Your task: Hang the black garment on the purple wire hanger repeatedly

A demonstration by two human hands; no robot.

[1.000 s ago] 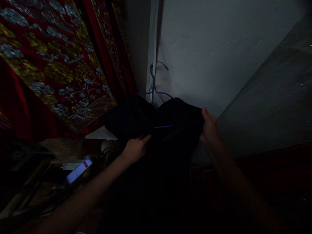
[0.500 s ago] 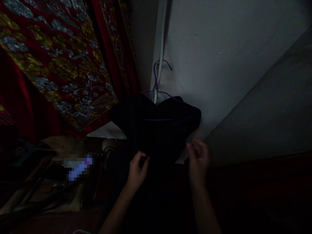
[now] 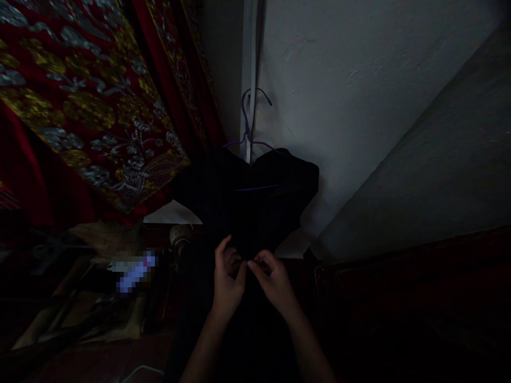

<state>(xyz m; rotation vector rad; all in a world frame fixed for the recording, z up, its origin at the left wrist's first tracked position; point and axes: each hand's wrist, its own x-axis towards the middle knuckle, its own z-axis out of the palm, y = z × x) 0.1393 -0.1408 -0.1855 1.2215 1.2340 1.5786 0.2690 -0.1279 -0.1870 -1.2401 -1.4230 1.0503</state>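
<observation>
A black short-sleeved garment (image 3: 275, 175) hangs in front of me on a purple wire hanger (image 3: 245, 111). The hanger's lower bar shows across the open neck. My left hand (image 3: 230, 271) is at the middle of the garment's front, fingers curled, thumb pressed in, index finger bent upward. Beside it, my right hand (image 3: 273, 274) pinches with thumb and forefinger at the same spot, and the two thumb tips nearly meet. Both appear to grip the dark cloth. It is too dark to make out any small part between the fingertips.
At the left hangs a red cloth (image 3: 107, 117) embroidered in gold and silver. Below it stands a wooden frame (image 3: 80, 314) with a blurred bluish item (image 3: 136, 274). A pale wall (image 3: 339, 96) rises behind, with a narrow white strip (image 3: 251, 58) running down to the hanger.
My right hand has come in from the garment's right side to the middle, beside my left hand. The left hand has turned slightly. The view has shifted a little to the right.
</observation>
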